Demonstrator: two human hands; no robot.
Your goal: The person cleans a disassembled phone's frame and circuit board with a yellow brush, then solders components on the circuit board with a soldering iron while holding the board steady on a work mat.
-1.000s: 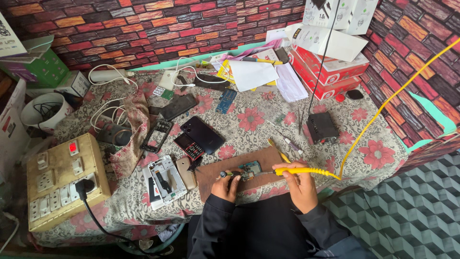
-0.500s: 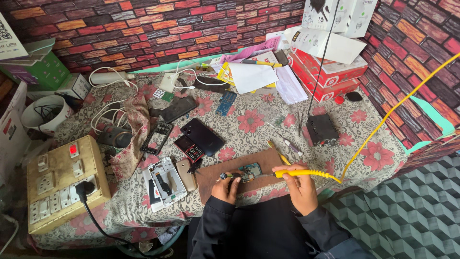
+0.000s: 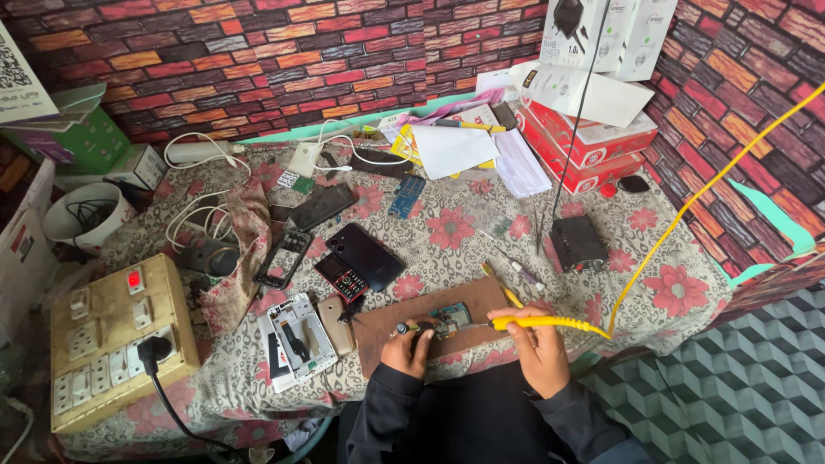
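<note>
Nothing has shifted: right hand (image 3: 540, 348) still grips the yellow soldering iron (image 3: 550, 323) over the circuit board (image 3: 450, 319), left hand (image 3: 407, 345) pinching beside it.

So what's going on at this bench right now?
A person sits at a floral-covered table. Their right hand holds a yellow soldering iron, its tip pointed at a small circuit board lying on a brown mat. The left hand rests on the mat beside the board, fingers around a small tool too tiny to identify. Opened phones and parts lie to the left, near a switchboard.
</note>
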